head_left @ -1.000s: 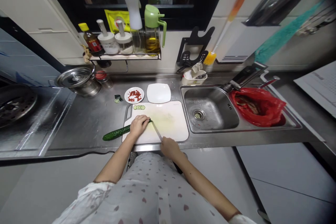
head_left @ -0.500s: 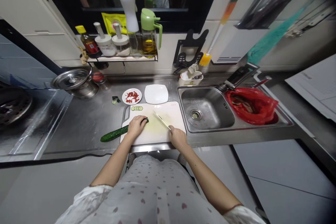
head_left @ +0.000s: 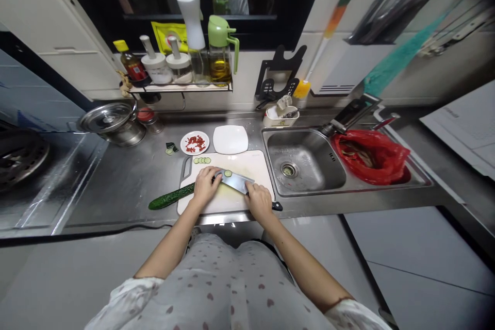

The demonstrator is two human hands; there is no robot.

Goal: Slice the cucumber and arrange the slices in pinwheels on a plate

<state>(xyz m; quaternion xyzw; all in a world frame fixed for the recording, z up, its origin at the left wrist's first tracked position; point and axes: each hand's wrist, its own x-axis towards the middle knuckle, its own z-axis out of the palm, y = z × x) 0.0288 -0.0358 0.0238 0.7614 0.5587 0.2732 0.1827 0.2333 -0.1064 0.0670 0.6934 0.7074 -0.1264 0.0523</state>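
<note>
My left hand [head_left: 205, 184] is closed over the cut end of a long green cucumber [head_left: 170, 199], which sticks out to the left past the cutting board. Its fingertips are at the tip of the kitchen knife [head_left: 236, 182]. My right hand [head_left: 259, 201] grips that knife, the black handle end showing below the hand. The blade lies tilted with its broad face up, and one round cucumber slice [head_left: 228, 173] rests on it. Several cucumber slices [head_left: 202, 160] overlap in a row at the top left of the white cutting board [head_left: 228, 205].
Behind the board are a plate of chopped red pieces [head_left: 194, 143] and a white plate [head_left: 230, 139]. Cucumber trimmings [head_left: 170, 148] lie on the counter. To the right is the sink [head_left: 309, 160] with a red bag [head_left: 373, 157]. A steel pot [head_left: 116, 124] stands left.
The knife has turned from edge-on to broad face up, and a cucumber slice now shows on its blade. My left hand has shifted slightly right, up against the knife tip.
</note>
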